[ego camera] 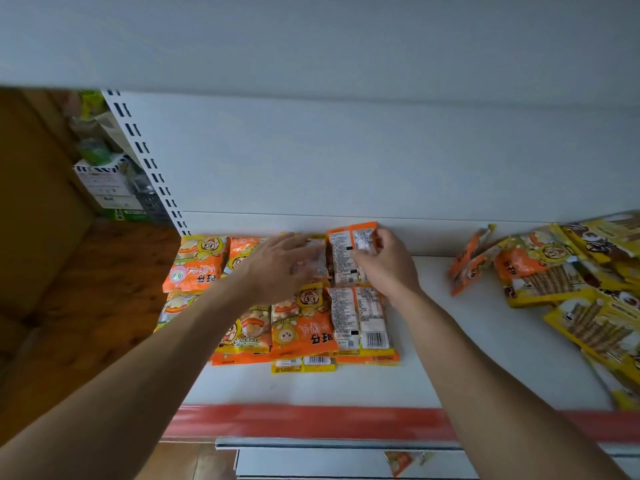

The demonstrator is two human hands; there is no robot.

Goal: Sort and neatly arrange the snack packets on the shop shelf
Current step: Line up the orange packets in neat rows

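Observation:
Orange snack packets (pixel 301 330) lie in overlapping rows on the left part of the white shelf (pixel 450 358). My right hand (pixel 384 265) grips one orange packet (pixel 346 251), back side up, at the rear of the stack near the back wall. My left hand (pixel 280 265) lies flat with spread fingers on the packets just left of it. Two loose orange packets (pixel 467 265) lean together farther right. A heap of yellow wafer-stick packets (pixel 571 289) fills the shelf's right end.
The shelf has a red front strip (pixel 311 422) and a slotted upright (pixel 149 164) at the left. Brown wooden boards (pixel 86 306) and other goods stand beyond the upright. A lower shelf (pixel 329 462) holds one orange packet (pixel 401 462). Bare shelf lies between the two packet groups.

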